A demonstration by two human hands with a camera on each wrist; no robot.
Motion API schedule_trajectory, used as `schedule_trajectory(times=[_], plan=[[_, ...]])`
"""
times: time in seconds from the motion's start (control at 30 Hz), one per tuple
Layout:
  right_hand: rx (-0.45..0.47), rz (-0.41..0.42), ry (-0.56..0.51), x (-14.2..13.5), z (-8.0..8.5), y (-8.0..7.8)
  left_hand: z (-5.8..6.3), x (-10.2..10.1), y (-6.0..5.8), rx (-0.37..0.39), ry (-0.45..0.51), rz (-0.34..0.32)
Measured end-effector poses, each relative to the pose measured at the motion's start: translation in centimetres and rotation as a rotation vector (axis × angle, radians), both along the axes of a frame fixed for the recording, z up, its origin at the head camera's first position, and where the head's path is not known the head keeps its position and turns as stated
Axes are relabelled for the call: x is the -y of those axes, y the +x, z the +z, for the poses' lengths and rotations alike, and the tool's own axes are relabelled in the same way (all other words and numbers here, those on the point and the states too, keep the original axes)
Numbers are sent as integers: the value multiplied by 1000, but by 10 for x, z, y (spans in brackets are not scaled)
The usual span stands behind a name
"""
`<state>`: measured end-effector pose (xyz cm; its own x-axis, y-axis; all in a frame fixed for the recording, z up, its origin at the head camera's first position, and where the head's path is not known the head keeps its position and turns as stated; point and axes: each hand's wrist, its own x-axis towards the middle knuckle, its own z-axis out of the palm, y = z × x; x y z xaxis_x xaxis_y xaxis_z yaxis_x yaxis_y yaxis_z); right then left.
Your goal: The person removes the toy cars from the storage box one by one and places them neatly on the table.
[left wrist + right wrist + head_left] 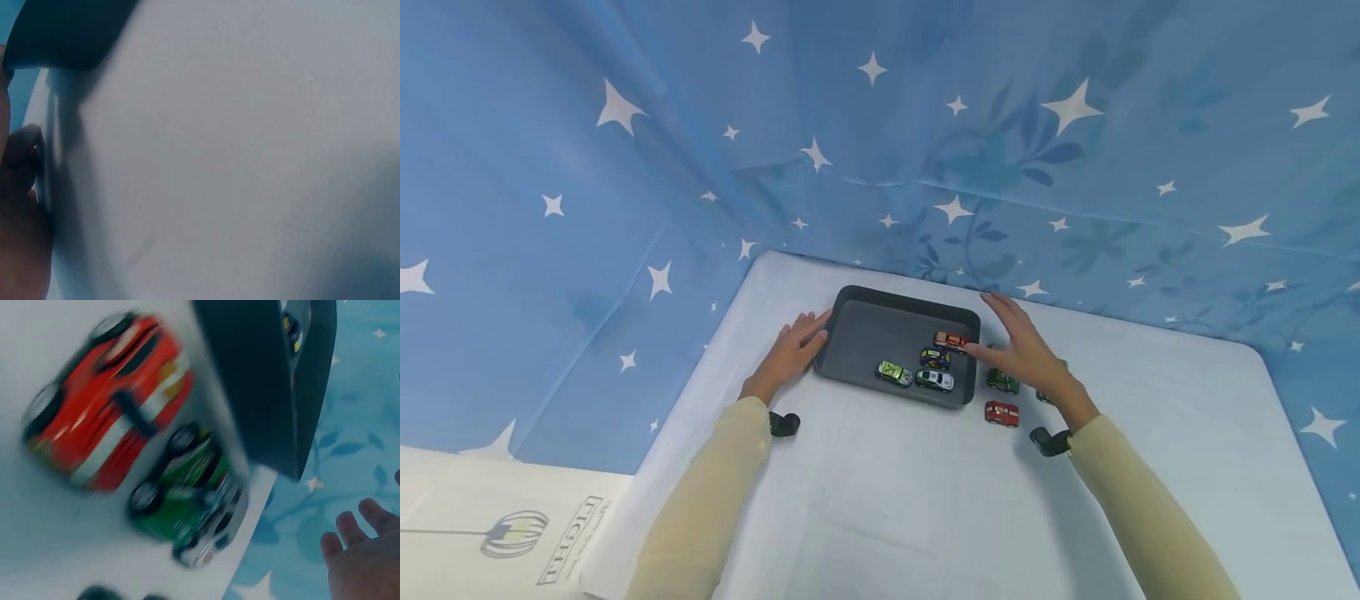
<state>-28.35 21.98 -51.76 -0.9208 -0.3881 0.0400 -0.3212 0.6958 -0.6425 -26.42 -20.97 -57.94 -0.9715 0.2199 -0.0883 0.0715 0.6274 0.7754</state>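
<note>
A dark grey tray (pixel 872 333) lies on the white table with several toy cars at its right side: an orange one (pixel 951 341), a blue-and-yellow one (pixel 936 359), a yellow-green one (pixel 894 373) and a white one (pixel 935 381). At the tray's left rim is my left hand (pixel 790 354), fingers extended along the wall. My right hand (pixel 1018 354) is over the right rim, fingers spread, thumb close to the orange car. Beside the tray are a red car (pixel 125 406) with a white stripe and a green car (pixel 181 487); my right hand partly hides others.
The white tabletop (pixel 880 492) extends in front of the tray and to the right. A blue curtain with white stars (pixel 880 167) hangs behind and at the left. Printed cream fabric (pixel 460 533) lies at the lower left.
</note>
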Motion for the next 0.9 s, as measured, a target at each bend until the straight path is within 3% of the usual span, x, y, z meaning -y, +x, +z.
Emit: schedule_trajectory(times=[0.5,0.9], plan=[[24,174,-37,57,4,-16,-4,2,-2,6,-9,7],[67,279,-7,95,-10,-10,0,-1,-1,11,-19,8]])
